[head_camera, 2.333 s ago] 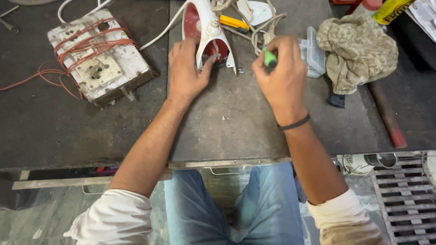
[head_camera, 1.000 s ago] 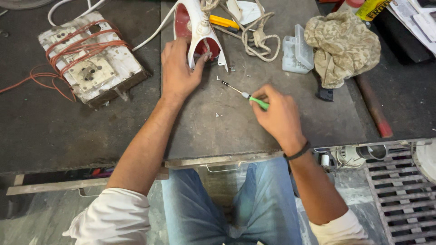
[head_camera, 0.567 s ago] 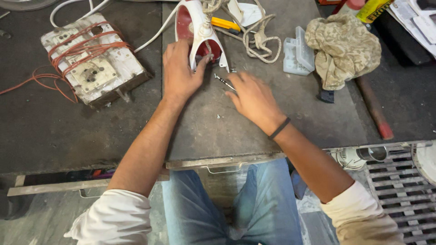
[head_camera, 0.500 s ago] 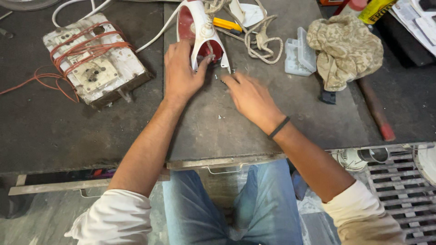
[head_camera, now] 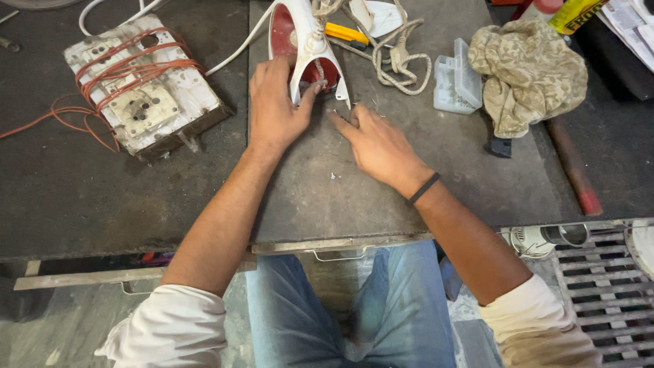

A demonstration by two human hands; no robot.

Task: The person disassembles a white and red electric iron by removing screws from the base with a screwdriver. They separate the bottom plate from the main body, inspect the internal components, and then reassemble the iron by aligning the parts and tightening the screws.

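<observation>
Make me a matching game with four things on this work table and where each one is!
Things:
1. red and white iron
2. crumpled cloth
3. white block wound with orange wire
4. clear plastic box

Places:
A. far left of the table
B. under the left hand
C. just left of the cloth
D. far right, at the back

Pairs: 1-B, 2-D, 3-A, 4-C

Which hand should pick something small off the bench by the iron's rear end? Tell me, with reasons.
Right. The right hand lies flat and free on the bench, fingertips just below the iron. The left hand is occupied, gripping the iron's rear with its thumb on it.
</observation>
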